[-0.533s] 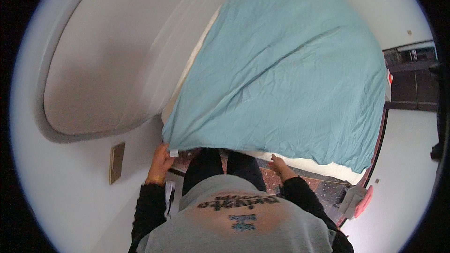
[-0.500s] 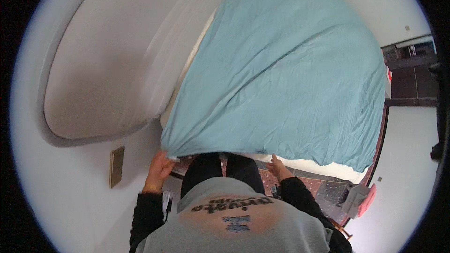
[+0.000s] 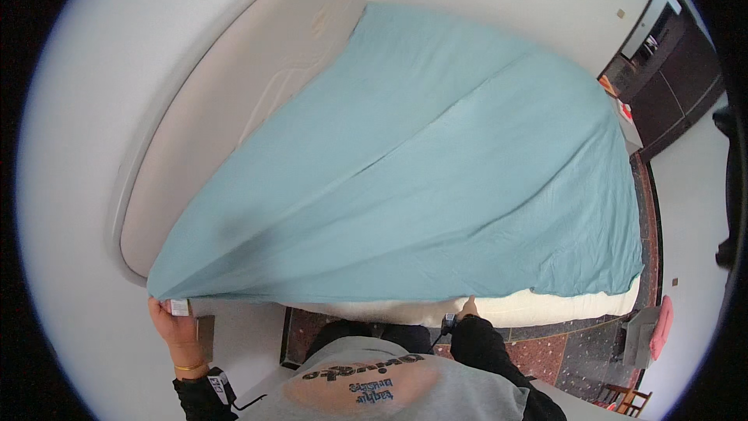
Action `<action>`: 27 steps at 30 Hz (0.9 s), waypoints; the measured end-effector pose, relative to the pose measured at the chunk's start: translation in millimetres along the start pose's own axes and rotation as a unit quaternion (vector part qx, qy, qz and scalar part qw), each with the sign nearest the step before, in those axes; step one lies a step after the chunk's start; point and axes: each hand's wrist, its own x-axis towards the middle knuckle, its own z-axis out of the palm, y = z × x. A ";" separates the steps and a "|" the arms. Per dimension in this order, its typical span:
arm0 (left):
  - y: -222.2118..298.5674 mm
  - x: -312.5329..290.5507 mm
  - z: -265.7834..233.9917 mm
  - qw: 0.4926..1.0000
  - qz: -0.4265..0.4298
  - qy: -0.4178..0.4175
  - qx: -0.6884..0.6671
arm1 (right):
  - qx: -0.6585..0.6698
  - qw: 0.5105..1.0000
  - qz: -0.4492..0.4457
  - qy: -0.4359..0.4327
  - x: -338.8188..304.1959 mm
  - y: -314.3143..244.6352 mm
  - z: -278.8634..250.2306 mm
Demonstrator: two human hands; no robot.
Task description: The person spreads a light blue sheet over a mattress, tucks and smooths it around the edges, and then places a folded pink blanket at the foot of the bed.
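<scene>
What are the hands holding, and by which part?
Both grip the light blue bedsheet: left hand at its corner, right hand on its near edge.

The person wears a grey top (image 3: 389, 390) with dark print and an orange patch on the chest, black sleeves (image 3: 483, 343), and a thin gold bangle (image 3: 189, 367) above a small black strapped device (image 3: 218, 384).

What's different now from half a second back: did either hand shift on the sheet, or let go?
The left hand has swung out to the person's left, carrying the corner of the teal sheet with it, so the near edge is drawn out taut and wide over the white mattress. The right hand remains at the sheet's near edge, its grip mostly hidden. Neither hand let go. The padded headboard is unchanged.
</scene>
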 end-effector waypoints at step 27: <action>-128.8 -30.1 -224.3 0.443 -0.080 0.016 0.893 | -0.515 0.695 -0.436 0.248 -22.8 -183.1 -206.7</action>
